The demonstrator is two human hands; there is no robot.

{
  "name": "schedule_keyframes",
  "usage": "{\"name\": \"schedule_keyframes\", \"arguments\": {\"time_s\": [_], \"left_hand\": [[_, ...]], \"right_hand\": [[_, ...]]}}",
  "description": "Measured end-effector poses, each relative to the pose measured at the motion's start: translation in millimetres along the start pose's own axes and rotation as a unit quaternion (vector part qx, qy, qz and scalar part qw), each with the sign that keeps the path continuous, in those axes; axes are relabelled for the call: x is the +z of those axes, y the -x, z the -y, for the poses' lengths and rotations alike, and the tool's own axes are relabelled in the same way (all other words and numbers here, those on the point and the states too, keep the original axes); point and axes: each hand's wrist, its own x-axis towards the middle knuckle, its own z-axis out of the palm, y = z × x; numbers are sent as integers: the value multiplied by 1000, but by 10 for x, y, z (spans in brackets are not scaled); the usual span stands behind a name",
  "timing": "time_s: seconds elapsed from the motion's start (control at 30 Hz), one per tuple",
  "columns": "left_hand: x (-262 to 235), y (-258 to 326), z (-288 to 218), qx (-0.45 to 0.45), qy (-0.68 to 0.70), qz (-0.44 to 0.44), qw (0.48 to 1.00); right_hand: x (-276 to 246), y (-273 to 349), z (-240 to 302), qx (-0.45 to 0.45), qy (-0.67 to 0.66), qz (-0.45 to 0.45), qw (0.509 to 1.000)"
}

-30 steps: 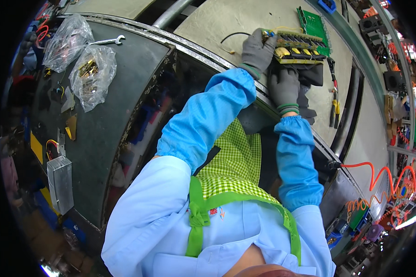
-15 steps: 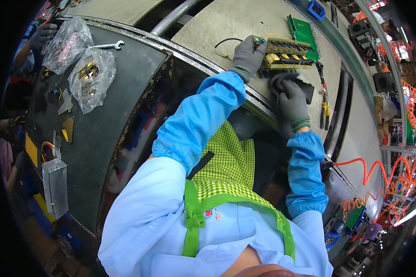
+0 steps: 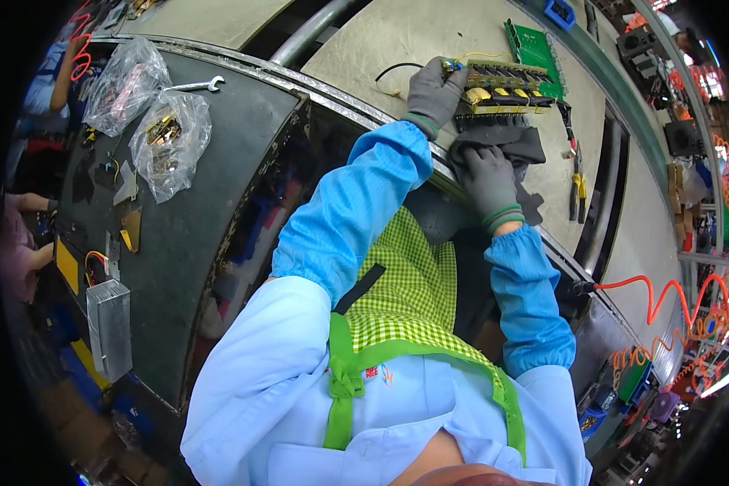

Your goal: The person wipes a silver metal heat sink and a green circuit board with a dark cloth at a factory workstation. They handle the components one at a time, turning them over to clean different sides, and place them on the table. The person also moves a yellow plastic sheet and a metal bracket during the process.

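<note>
Two tabletops: one pale tabletop (image 3: 356, 61), one dark tabletop (image 3: 219, 146). Two clear plastic bags (image 3: 170, 150) lie toward the far edge of the dark tabletop. One circuit board assembly (image 3: 506, 101) with yellow-wrapped components sits on the right half of the pale tabletop, set in from its near edge. One dark sheet (image 3: 522, 146) lies between the assembly and that edge. One green circuit board (image 3: 535, 49) lies beyond the assembly, toward the far edge. One finned heat sink (image 3: 109, 328) stands at the left edge of the dark tabletop; one open-end wrench (image 3: 196, 85) lies beside the bags.

Left hand (image 3: 436, 93): gloved, arm extended, fingers closed on the assembly's left end. Right hand (image 3: 488, 176): gloved, palm down on the sheet, fingers slightly spread; whether they grip it cannot be told.

Relative to half a second earlier, the right hand has shifted left; the left hand remains at the same end.
</note>
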Motion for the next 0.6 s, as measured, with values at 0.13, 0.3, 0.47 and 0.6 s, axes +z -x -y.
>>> {"name": "schedule_keyframes", "arguments": {"time_s": [0.13,0.3,0.47,0.6], "left_hand": [[78,-51,105,-20,49,-4,999],[97,54,-93,-18,37,-17,999],[69,67,-117,-7,-96,-18,995],[163,38,25,-10,16,-13,1000]], "right_hand": [[-98,-36,-170,27,-55,-39,997],[155,-317,-25,95,22,-55,994],[97,-299,50,107,35,29,993],[-15,23,21,71,12,24,997]]}}
